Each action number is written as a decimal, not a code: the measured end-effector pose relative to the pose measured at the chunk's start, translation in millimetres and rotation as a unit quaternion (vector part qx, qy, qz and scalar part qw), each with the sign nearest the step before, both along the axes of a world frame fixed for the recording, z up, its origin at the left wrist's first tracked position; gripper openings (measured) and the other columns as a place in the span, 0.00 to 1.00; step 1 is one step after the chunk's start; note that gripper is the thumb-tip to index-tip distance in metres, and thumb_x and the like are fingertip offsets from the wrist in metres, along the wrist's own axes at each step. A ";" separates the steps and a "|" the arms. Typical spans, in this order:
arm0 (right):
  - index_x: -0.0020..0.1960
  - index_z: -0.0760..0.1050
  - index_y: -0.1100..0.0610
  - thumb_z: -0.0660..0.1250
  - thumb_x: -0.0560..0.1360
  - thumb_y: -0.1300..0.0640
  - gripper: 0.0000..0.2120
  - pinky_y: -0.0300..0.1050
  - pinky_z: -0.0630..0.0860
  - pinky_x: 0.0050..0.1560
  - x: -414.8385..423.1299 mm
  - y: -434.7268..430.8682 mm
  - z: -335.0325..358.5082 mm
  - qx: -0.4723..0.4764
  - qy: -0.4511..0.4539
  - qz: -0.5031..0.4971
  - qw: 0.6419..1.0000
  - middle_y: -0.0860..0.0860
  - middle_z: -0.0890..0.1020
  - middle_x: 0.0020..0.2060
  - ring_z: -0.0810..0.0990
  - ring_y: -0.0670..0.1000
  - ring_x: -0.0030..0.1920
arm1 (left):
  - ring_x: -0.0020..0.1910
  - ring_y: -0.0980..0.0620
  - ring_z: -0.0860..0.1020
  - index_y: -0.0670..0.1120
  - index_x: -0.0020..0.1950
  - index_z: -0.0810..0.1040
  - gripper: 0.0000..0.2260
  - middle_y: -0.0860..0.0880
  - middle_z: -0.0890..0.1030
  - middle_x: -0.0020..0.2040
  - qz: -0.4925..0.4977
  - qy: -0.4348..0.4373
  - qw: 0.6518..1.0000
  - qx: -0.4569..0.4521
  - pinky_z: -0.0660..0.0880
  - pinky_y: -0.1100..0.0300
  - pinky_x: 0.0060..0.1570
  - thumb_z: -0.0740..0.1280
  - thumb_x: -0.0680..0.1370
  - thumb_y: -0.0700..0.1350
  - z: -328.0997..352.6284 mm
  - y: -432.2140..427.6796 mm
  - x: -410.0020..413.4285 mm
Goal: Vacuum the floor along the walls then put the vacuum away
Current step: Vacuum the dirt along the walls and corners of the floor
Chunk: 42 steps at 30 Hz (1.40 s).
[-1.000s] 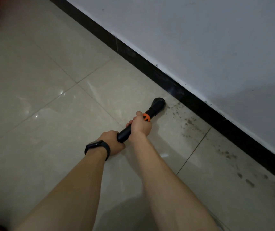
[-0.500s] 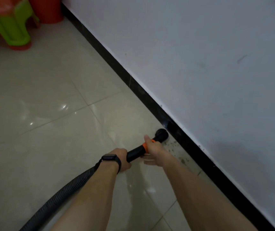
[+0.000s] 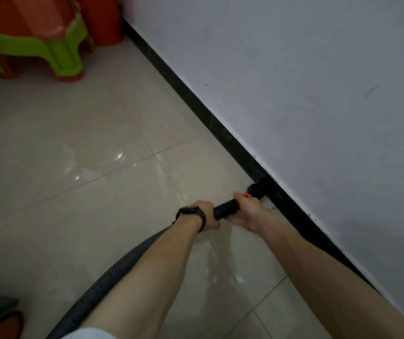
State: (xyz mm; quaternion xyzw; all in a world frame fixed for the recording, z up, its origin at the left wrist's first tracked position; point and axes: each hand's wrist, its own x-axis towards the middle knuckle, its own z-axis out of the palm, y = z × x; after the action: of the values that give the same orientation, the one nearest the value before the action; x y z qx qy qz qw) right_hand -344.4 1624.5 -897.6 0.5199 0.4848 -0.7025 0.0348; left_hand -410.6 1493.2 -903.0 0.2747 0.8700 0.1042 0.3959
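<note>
Both arms reach forward, left grip [image 3: 207, 215] and right grip [image 3: 249, 211] curled closed, right ahead.

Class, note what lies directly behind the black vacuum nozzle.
Behind the black vacuum nozzle runs the black skirting strip, white painted wall above it. The nozzle covers part of that strip and the beige floor tile beneath; any dirt there is hidden.
</note>
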 end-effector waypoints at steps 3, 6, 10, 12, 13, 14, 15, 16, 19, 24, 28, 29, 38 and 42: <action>0.50 0.67 0.59 0.65 0.85 0.55 0.09 0.51 0.82 0.26 -0.7 -2.0 0.1 -0.006 0.010 -0.006 1.000 0.60 0.78 0.49 0.83 0.62 0.46 | 0.44 0.45 0.81 0.45 0.61 0.77 0.19 0.45 0.81 0.49 -0.003 0.011 1.000 -0.005 0.79 0.55 0.43 0.71 0.73 0.52 3.1 -1.3 -0.4; 0.51 0.68 0.60 0.65 0.85 0.56 0.09 0.56 0.82 0.32 -3.5 -3.7 -1.0 -0.010 0.008 -0.005 1.000 0.61 0.78 0.50 0.82 0.62 0.48 | 0.45 0.45 0.79 0.45 0.61 0.75 0.17 0.44 0.80 0.52 -0.015 0.026 1.000 0.006 0.76 0.55 0.42 0.70 0.75 0.50 4.3 -6.5 -2.6; 0.52 0.68 0.60 0.66 0.84 0.55 0.09 0.55 0.83 0.30 -5.0 -10.5 -0.4 -0.019 0.013 -0.011 1.000 0.61 0.78 0.51 0.83 0.60 0.47 | 0.45 0.44 0.79 0.46 0.60 0.74 0.15 0.44 0.79 0.52 -0.044 0.051 0.998 0.008 0.77 0.53 0.44 0.70 0.75 0.48 12.2 -16.2 -11.3; 0.52 0.69 0.59 0.67 0.84 0.55 0.10 0.52 0.83 0.29 -4.7 -18.8 -0.1 -0.021 0.011 -0.013 1.000 0.61 0.78 0.51 0.83 0.60 0.46 | 0.45 0.44 0.78 0.45 0.61 0.73 0.15 0.43 0.79 0.53 -0.059 0.062 0.996 -0.013 0.78 0.53 0.46 0.69 0.76 0.47 15.0 -22.2 -12.9; 0.52 0.69 0.59 0.67 0.84 0.54 0.10 0.51 0.82 0.28 -4.3 -24.8 0.0 -0.022 0.009 -0.013 1.000 0.60 0.79 0.51 0.84 0.59 0.45 | 0.45 0.44 0.78 0.45 0.62 0.73 0.15 0.43 0.79 0.54 -0.067 0.068 0.995 -0.029 0.77 0.53 0.45 0.68 0.77 0.47 14.8 -25.5 -13.0; 0.52 0.69 0.59 0.67 0.84 0.54 0.10 0.50 0.82 0.28 -4.1 -32.0 -0.1 -0.023 0.006 -0.012 1.000 0.60 0.79 0.50 0.84 0.59 0.44 | 0.44 0.45 0.78 0.44 0.63 0.73 0.15 0.43 0.79 0.54 -0.074 0.071 0.994 -0.044 0.77 0.54 0.44 0.67 0.77 0.46 13.8 -29.4 -12.9; 0.52 0.69 0.58 0.67 0.84 0.54 0.10 0.50 0.82 0.27 -3.9 -39.6 -0.3 -0.021 0.002 -0.010 1.000 0.59 0.79 0.49 0.83 0.58 0.44 | 0.43 0.45 0.78 0.44 0.63 0.73 0.15 0.43 0.79 0.53 -0.080 0.069 0.993 -0.059 0.76 0.54 0.43 0.66 0.77 0.46 12.4 -33.6 -13.2; 0.51 0.68 0.58 0.66 0.84 0.54 0.10 0.49 0.82 0.27 -3.9 -47.5 -0.3 -0.017 -0.003 -0.009 1.000 0.59 0.78 0.48 0.83 0.58 0.43 | 0.44 0.45 0.78 0.44 0.63 0.73 0.15 0.43 0.79 0.52 -0.085 0.062 0.992 -0.073 0.76 0.54 0.43 0.66 0.77 0.45 11.1 -38.1 -14.0; 0.51 0.68 0.58 0.66 0.84 0.53 0.11 0.50 0.82 0.28 -2.4 -70.0 -1.1 -0.003 -0.019 -0.006 1.000 0.59 0.79 0.48 0.84 0.59 0.42 | 0.45 0.46 0.79 0.45 0.63 0.74 0.16 0.45 0.80 0.51 -0.101 0.030 0.987 -0.123 0.78 0.55 0.46 0.69 0.76 0.46 7.6 -51.1 -18.9; 0.53 0.70 0.60 0.68 0.83 0.51 0.13 0.51 0.82 0.29 7.8 -103.3 -8.1 -0.010 -0.023 -0.011 1.000 0.61 0.81 0.52 0.86 0.61 0.46 | 0.40 0.49 0.80 0.45 0.62 0.76 0.19 0.47 0.83 0.48 -0.133 -0.021 0.969 -0.205 0.78 0.56 0.44 0.72 0.75 0.51 5.7 -68.5 -21.6; 0.60 0.69 0.62 0.68 0.82 0.51 0.16 0.53 0.84 0.31 11.8 -114.4 -8.1 0.011 -0.022 -0.026 0.999 0.63 0.79 0.59 0.84 0.64 0.53 | 0.35 0.51 0.79 0.44 0.56 0.77 0.16 0.48 0.81 0.42 -0.125 -0.042 0.967 -0.220 0.78 0.56 0.42 0.72 0.76 0.53 10.4 -76.0 -17.5; 0.61 0.69 0.62 0.68 0.82 0.51 0.17 0.53 0.84 0.31 12.3 -115.2 -6.3 0.010 -0.022 -0.026 0.999 0.63 0.78 0.61 0.84 0.64 0.55 | 0.35 0.50 0.79 0.44 0.55 0.77 0.16 0.48 0.81 0.41 -0.123 -0.041 0.967 -0.218 0.78 0.56 0.43 0.72 0.76 0.54 11.8 -77.1 -16.4; 0.57 0.70 0.62 0.67 0.83 0.52 0.13 0.58 0.85 0.40 19.5 -89.1 -1.2 0.029 -0.009 -0.005 1.000 0.64 0.80 0.58 0.83 0.65 0.56 | 0.40 0.49 0.80 0.45 0.53 0.75 0.14 0.48 0.82 0.44 -0.119 -0.024 0.975 -0.185 0.80 0.55 0.48 0.71 0.77 0.53 13.7 -55.0 -4.1; 0.57 0.71 0.62 0.66 0.84 0.52 0.13 0.57 0.85 0.39 23.5 -69.1 -7.6 0.045 -0.014 -0.009 0.999 0.64 0.80 0.58 0.84 0.65 0.55 | 0.36 0.50 0.78 0.44 0.59 0.73 0.16 0.48 0.79 0.41 -0.114 -0.015 0.981 -0.156 0.76 0.57 0.37 0.71 0.76 0.50 8.3 -38.6 2.1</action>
State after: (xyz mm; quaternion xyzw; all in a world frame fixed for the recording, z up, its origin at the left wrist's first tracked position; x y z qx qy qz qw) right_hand -321.0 1555.4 -905.2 0.5350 0.5109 -0.6728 0.0123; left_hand -408.5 1454.6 -894.8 0.3051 0.8328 -0.0745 0.4559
